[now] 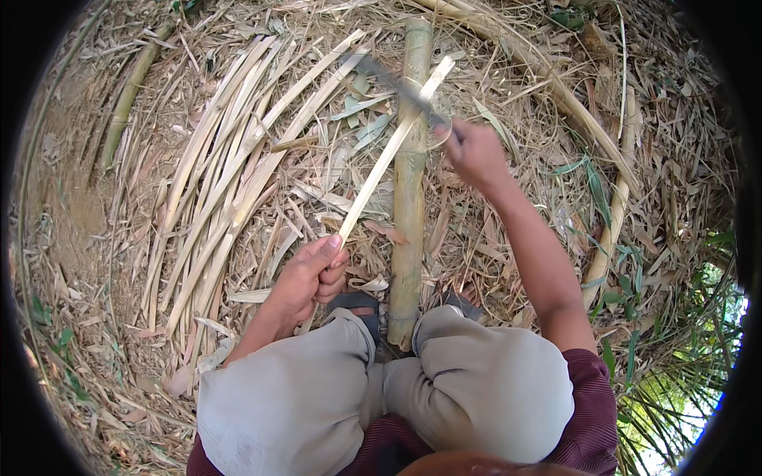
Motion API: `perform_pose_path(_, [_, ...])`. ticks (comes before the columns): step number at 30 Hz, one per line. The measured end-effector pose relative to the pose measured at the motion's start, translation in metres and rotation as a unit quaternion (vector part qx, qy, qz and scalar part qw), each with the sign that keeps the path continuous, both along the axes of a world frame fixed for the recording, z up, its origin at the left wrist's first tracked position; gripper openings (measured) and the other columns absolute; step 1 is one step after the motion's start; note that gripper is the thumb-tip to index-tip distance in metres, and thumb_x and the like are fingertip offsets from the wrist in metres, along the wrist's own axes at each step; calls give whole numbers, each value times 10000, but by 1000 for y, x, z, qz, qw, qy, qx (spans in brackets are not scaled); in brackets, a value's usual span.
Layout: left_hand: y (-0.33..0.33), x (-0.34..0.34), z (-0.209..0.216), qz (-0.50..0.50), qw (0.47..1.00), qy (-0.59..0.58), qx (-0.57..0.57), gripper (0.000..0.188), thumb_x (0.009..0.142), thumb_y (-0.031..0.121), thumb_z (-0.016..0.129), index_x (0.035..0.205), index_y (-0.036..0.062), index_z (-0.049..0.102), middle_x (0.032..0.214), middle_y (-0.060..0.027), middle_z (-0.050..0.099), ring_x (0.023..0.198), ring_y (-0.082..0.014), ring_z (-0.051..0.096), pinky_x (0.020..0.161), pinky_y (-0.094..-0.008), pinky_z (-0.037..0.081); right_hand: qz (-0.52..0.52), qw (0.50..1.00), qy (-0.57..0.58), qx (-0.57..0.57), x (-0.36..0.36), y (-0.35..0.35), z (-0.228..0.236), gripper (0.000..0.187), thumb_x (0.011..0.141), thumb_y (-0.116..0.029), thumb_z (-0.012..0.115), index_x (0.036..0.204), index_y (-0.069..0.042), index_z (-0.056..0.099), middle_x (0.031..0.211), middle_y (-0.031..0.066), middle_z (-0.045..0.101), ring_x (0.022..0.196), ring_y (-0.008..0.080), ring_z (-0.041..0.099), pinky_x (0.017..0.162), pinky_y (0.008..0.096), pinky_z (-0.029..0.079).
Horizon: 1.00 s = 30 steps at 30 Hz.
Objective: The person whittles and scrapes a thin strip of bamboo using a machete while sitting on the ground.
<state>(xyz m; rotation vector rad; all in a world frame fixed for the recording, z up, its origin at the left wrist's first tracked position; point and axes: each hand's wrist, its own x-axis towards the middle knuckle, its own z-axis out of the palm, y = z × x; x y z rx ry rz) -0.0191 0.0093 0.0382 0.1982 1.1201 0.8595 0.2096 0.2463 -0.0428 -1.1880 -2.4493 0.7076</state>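
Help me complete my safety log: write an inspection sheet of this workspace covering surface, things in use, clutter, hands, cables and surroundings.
Surface: ground strewn with dry leaves and plant scraps.
Things in use: pale split strip slanting across an upright-running bamboo pole on the ground; dark-bladed knife, blurred, crossing the strip; contact cannot be told.
Clutter: loose pile of split strips left of the pole.
Hands: left hand closed around the strip's near end; right hand closed on the knife's handle.
Cables: nothing seen.
Surroundings: long stalks at upper right; green foliage at the right edge.
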Motion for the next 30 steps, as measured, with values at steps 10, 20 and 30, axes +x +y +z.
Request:
perform_pose_path(10, [-7,-4,-1,2,1000,3,7,364,1045,377,429,782,126,424,553,66,276,423,-47,230,384,-225,174,-108,986,-22,-124,9,20,9,647,903,-677,482,898,-60,675,661,146,639,595,282,660,583,435,524])
perform_pose_path(20, [-9,-5,2,15,999,36,17,371,1031,396,459,786,118,447,547,64,296,418,-53,242,387,-229,183,-132,991,-29,21,16,30,-2,679,952,-638,428,699,-19,544,568,156,548,576,336,602,583,431,464])
perform_pose_path(30, [-2,-1,-12,16,998,57,-1,351,1040,377,447,800,121,457,563,74,289,431,-42,221,390,-217,170,-198,951,142,-191,21,-20,-13,660,980,-589,443,635,-29,490,530,21,439,522,147,387,492,338,309])
